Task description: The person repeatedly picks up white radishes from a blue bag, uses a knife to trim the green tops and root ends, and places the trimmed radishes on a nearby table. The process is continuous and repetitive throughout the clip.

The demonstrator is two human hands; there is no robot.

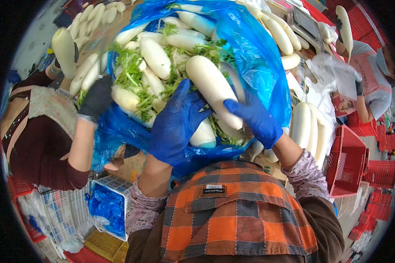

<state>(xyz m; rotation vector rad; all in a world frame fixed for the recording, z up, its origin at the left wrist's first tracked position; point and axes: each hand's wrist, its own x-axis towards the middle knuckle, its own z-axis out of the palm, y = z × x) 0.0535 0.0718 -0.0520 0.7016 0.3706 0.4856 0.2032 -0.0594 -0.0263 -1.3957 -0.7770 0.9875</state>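
Note:
A large white daikon radish (pixel 214 88) slants across the middle of the view, over a pile of others. My right hand (pixel 258 121), in a blue glove, grips its lower end with the thumb on top. Along the radish's left side lies my left hand (pixel 176 126), also blue-gloved, its fingers partly hidden behind it. Both hands are above a large blue plastic bag (pixel 250 56), which holds several daikons (pixel 154 57) and loose green leaves (pixel 128 67). A greyish long shape (pixel 233 77) beside the held radish is too unclear to name.
At left, a co-worker's black-gloved hand (pixel 97 97) is near the bag; another person (pixel 365 75) stands at right. Daikons (pixel 302 126) lie right of the bag, near a red plastic crate (pixel 345 161). A white basket (pixel 125 200) with blue plastic stands lower left.

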